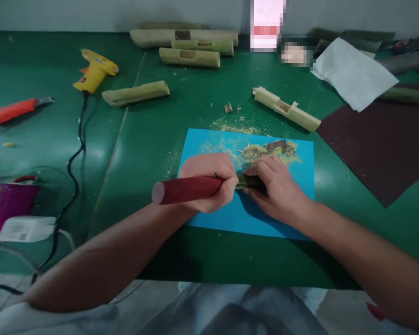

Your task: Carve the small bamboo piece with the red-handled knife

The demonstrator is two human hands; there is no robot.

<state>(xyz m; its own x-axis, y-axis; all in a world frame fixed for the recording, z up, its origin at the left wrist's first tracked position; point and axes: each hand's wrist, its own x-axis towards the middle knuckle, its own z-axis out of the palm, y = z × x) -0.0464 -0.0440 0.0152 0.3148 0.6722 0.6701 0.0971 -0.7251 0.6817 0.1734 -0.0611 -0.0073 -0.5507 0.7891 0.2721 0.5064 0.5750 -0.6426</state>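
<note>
My left hand [209, 181] is wrapped round a tool with a dark red cylindrical handle [185, 190] that points left. Its working end is hidden between my hands. My right hand [275, 186] presses down on a small dark green bamboo piece [246, 181], fingers curled over it. Both hands rest on a blue sheet [300, 186] covered with pale shavings and sawdust [261, 151]. A small dark chip [276, 145] lies among the shavings.
Several cut bamboo tubes [190, 56] lie at the back, another [135, 93] to the left, and a notched one [286, 109] to the right. A yellow glue gun [94, 70] with cord, an orange knife [10, 111], dark sandpaper [380, 144], and white paper [352, 72] surround the sheet.
</note>
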